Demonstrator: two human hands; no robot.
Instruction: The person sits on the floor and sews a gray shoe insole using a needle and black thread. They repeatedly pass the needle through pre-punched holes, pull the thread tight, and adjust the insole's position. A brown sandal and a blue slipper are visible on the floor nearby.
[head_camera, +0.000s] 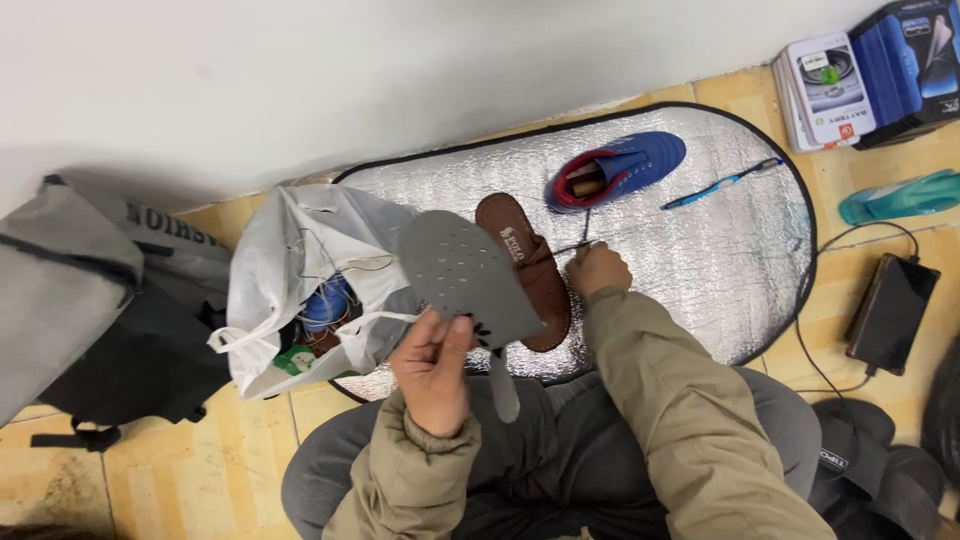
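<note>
Sitting on a tiled floor, the person faces a silver quilted mat (700, 250), landmark for everything below. Left hand (435, 365) is raised over the mat's near-left edge, fingers pinched closed on the heel end of a grey perforated insole (462, 270), which tilts up and covers part of the mat. Right hand (598, 270) rests on the mat near its centre, fingers curled narrow on what looks like a thin dark tool (585, 235); the exact grip is too small to tell. Brown insole (535, 275) lies flat on the mat, between the 2 hands, touching the right hand's side and partly under the grey one. Blue shoe (625, 165) with red lining lies on its side on the mat's far half, just beyond the right hand. Blue pen-like stick (720, 185) lies on the mat, right of the shoe. White plastic bag (290, 280), open, with blue and brown items inside, overlaps the mat's left end. Grey backpack (80, 290) sits well left of the mat. Boxes (860, 75) stand off the mat's far-right corner; a black phone (890, 310) on a cable lies right of the mat.
</note>
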